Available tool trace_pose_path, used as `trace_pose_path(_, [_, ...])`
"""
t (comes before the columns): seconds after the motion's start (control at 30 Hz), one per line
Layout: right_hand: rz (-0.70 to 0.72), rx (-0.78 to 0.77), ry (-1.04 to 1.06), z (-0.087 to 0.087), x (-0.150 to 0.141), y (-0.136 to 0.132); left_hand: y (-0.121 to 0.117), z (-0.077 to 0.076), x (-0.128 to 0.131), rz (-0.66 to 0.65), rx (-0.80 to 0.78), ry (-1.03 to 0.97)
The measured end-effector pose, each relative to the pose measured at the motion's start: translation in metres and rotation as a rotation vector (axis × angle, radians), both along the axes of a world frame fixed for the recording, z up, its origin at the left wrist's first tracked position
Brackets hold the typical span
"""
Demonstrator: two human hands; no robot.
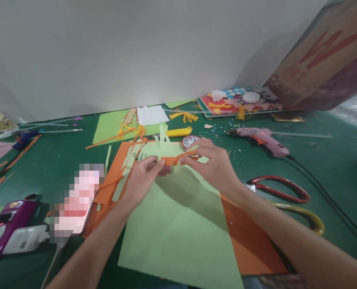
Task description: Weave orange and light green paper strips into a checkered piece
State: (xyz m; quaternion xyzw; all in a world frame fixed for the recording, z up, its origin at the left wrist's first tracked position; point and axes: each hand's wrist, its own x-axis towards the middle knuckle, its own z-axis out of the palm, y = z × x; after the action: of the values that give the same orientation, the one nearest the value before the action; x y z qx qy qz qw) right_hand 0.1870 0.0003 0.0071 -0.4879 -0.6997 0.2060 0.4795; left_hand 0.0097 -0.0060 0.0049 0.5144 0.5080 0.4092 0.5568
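Note:
Between my hands are strips of orange paper (170, 161) crossed with light green paper strips (163, 134), some of which stick up. My left hand (145, 173) is closed on the left end of the orange strips, thumb on top. With thumb and fingers, my right hand (211, 158) pinches an orange strip at the right side. Both hands are over a light green paper sheet (181, 224), which lies on orange paper (250, 241). More orange and green strips (118, 172) lie beside my left hand. How the strips interlace is too small to tell.
On the right lie a pink glue gun (264, 138) with its cord and scissors with red and yellow handles (283, 188). A yellow cutter (178, 131) lies behind my hands. At left are a phone (79, 200) and a purple power strip (16, 212). A paper bag (323, 60) stands back right.

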Motion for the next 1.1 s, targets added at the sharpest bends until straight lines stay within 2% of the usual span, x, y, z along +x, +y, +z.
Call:
trace_pose_path(0.07, [0.033, -0.066, 0.023, 0.003, 0.0, -0.001, 0.0, 0.001, 0.0, -0.026, -0.022, -0.001])
trace_pose_path(0.27, [0.111, -0.401, 0.13, 0.014, 0.003, -0.001, 0.0, 0.001, 0.0, -0.071, -0.093, -0.034])
trace_pose_path(0.5, [0.076, -0.541, 0.24, 0.01, 0.007, 0.005, -0.001, 0.006, 0.002, -0.117, -0.119, -0.061])
trace_pose_path(0.7, [0.229, -0.743, 0.511, 0.004, 0.009, 0.008, -0.003, 0.004, 0.0, -0.206, -0.09, -0.045])
trace_pose_path(0.9, [0.252, -0.835, 0.62, -0.003, 0.01, 0.009, -0.003, 0.003, -0.002, -0.24, -0.118, -0.038])
trace_pose_path(1.1, [0.181, -0.838, 0.599, 0.0, 0.008, 0.007, -0.003, 0.002, -0.002, -0.272, -0.123, -0.039])
